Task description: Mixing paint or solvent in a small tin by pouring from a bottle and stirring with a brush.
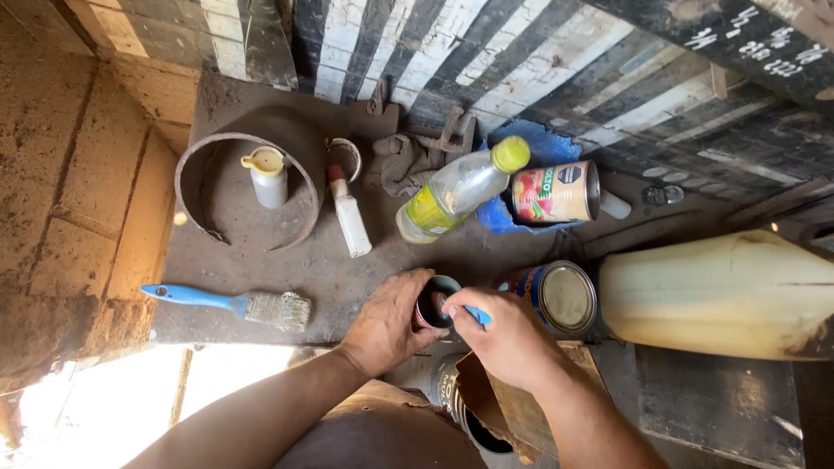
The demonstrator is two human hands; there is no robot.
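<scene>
A small dark round tin (434,301) is gripped by the left hand (388,323); a blue-handled tool (475,315) is pinched by the right hand (506,340). A lidded metal can (563,297) stands just beside, a blue-handled paintbrush (233,302) well apart.

At your twelve o'clock a tin can (556,193) lies on its side, its label red, green and white. Just at its nine o'clock a clear plastic bottle (452,193) with a yellow cap leans, yellow label low on it. A blue-labelled can (556,295) stands at three o'clock of your hands.

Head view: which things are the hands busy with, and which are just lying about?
In use:
left hand gripping small tin
right hand holding blue-handled tool at the tin

Lying about:
paintbrush
plastic bottle
metal ring
rag
two cans
</scene>
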